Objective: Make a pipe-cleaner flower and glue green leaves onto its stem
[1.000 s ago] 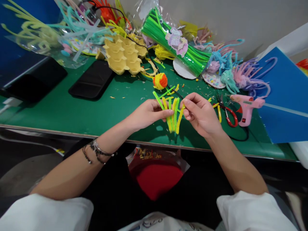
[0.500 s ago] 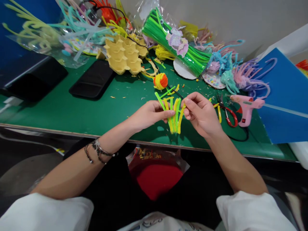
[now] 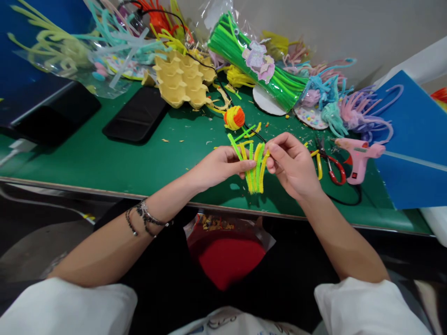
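Several short green and yellow pipe cleaners [image 3: 250, 177] stand side by side in a fan, pinched between the thumb and fingers of my left hand [image 3: 230, 163]. My right hand [image 3: 291, 160] is closed on the top of the yellow pipe cleaner [image 3: 263, 174] at the fan's right end. Parts of the bunch are hidden behind my left thumb. Just beyond my hands lies a ball wound in yellow and orange [image 3: 233, 118]. Loose green and yellow pieces [image 3: 248, 132] rest between that ball and the fan.
To the right are red-handled scissors [image 3: 335, 170], a pink glue gun [image 3: 361, 156] and a blue board [image 3: 405, 158]. A black phone [image 3: 136, 116] and an egg carton [image 3: 183, 79] sit at the left. Bagged green pipe cleaners [image 3: 256, 63] lie behind on the green table [image 3: 167, 172].
The right end of the fan has drawn slightly closer together, with the yellow pipe cleaner nearer its green neighbour. Both hands keep their hold; the whole view has shifted slightly.
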### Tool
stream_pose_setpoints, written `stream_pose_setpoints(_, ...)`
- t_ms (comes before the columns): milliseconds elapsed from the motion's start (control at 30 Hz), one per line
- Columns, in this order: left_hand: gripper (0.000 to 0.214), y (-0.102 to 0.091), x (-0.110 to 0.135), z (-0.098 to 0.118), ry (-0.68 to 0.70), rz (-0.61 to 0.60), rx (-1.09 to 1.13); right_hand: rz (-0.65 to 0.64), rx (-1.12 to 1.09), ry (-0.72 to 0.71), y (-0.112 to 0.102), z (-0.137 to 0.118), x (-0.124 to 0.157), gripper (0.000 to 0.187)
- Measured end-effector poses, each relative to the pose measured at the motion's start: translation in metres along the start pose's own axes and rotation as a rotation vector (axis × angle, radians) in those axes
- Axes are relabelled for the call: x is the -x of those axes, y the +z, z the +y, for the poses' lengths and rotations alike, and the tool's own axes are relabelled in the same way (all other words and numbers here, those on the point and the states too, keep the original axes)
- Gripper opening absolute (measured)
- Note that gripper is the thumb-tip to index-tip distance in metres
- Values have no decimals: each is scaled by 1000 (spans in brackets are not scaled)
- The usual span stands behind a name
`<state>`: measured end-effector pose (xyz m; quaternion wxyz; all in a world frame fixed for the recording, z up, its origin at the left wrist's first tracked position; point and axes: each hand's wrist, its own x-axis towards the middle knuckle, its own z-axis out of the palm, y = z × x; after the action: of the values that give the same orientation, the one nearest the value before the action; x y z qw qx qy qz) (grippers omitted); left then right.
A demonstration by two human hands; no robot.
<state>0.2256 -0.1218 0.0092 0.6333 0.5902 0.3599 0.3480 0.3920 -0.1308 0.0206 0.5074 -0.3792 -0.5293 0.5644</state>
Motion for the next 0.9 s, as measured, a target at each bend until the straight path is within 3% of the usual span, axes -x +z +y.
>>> stream_pose_setpoints(433, 26, -1, 0, -1, 2, 4, -33, -7, 15, -14, 0, 7, -3, 31)
stream_pose_setpoints(900, 33, -4, 0, -2, -16, 42, -100, -53, -30, 70, -3, 6, -5, 31)
